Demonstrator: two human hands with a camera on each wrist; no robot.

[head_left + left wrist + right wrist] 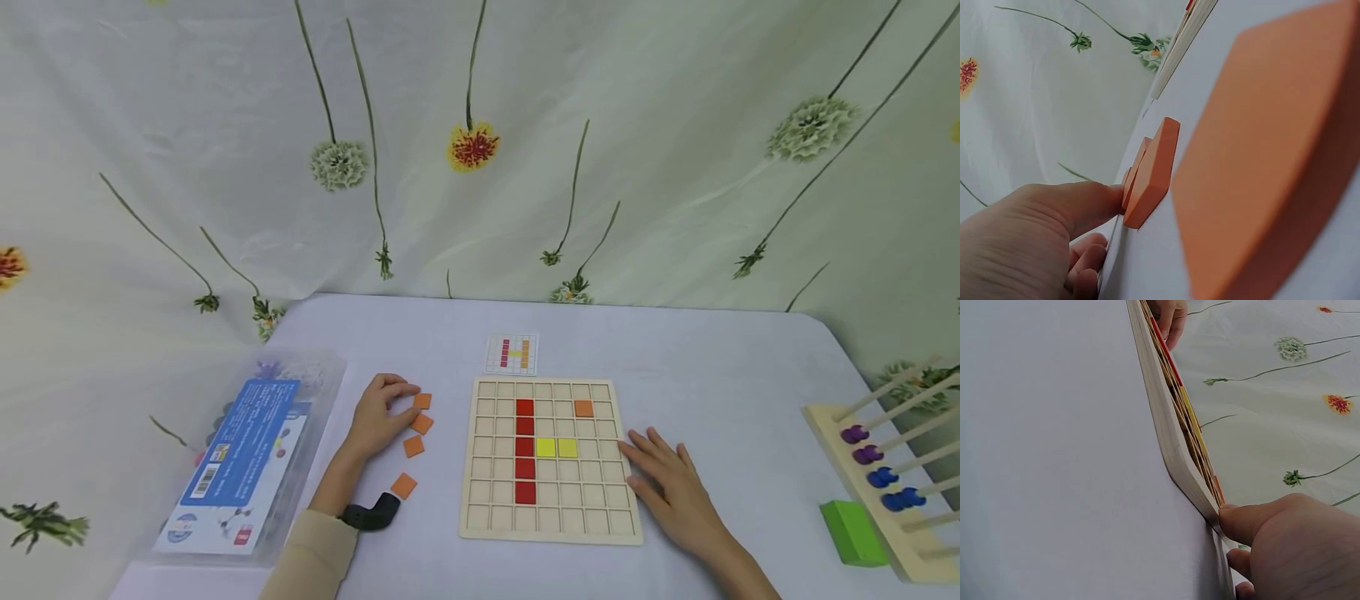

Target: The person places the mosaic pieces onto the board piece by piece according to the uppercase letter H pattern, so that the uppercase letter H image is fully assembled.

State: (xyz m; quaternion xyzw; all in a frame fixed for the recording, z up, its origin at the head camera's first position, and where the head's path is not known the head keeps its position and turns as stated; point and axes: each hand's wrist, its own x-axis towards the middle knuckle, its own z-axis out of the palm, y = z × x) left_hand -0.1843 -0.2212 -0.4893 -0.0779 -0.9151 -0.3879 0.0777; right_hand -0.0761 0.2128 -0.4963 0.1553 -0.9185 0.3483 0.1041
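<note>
My left hand is at the left of the board, thumb and forefinger bent about the farthest orange square tile. Several more orange tiles lie on the table in a loose line toward me; one looms large in the left wrist view. The wooden grid board holds a column of red tiles, two yellow tiles side by side and one orange tile at its upper right. Against the board's right edge rests my right hand, fingers spread, its thumb touching the rim.
Behind the board lies a small pattern card with red, yellow and orange squares. A clear plastic box with a blue-and-white label stands on the left. At the right are a wooden rack with rods and beads, and a green block.
</note>
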